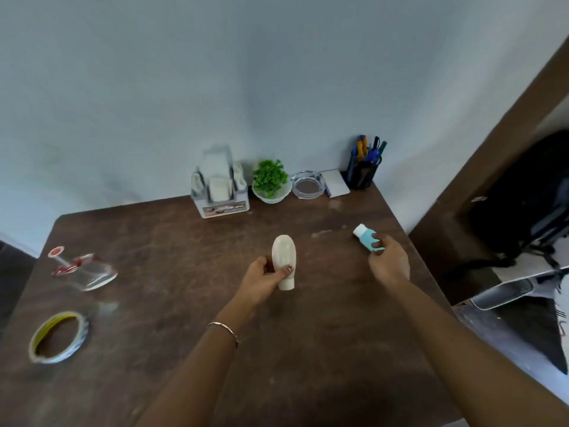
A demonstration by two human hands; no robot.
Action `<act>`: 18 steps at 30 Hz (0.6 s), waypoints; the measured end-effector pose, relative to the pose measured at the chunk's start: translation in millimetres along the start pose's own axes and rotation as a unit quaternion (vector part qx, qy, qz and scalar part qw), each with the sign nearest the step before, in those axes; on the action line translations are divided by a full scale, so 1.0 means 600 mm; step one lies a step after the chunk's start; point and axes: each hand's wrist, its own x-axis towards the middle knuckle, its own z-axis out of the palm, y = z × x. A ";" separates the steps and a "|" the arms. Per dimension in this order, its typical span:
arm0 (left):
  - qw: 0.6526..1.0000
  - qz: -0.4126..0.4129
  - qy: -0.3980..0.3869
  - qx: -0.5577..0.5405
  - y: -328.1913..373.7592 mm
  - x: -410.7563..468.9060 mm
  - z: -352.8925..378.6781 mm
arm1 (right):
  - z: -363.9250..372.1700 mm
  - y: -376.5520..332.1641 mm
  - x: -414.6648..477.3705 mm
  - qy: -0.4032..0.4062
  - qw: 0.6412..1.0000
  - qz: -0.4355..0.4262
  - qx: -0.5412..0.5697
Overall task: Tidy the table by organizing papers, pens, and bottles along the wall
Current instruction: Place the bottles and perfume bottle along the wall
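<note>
My left hand grips a cream-white bottle over the middle of the brown table, cap end toward me. My right hand holds a small teal bottle with a white cap above the table's right side. A black mesh pen holder full of pens stands against the wall at the far right corner. A white notepad leans beside it. A clear plastic bottle with a red label lies on its side at the table's left.
Along the wall stand a tissue and sachet organizer, a small green plant in a white bowl and a glass ashtray. A roll of tape lies front left. A chair with a dark bag stands right of the table.
</note>
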 end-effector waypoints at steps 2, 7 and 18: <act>1.000 -0.002 0.001 0.005 0.007 0.017 0.018 | -0.007 0.017 0.030 0.017 0.995 -0.028 -0.095; 1.000 -0.012 0.025 0.007 0.011 0.038 0.047 | -0.010 0.045 0.074 -0.032 0.968 -0.074 -0.238; 0.997 -0.025 0.064 -0.019 0.001 0.036 0.045 | -0.004 0.040 0.081 -0.067 0.993 -0.058 -0.077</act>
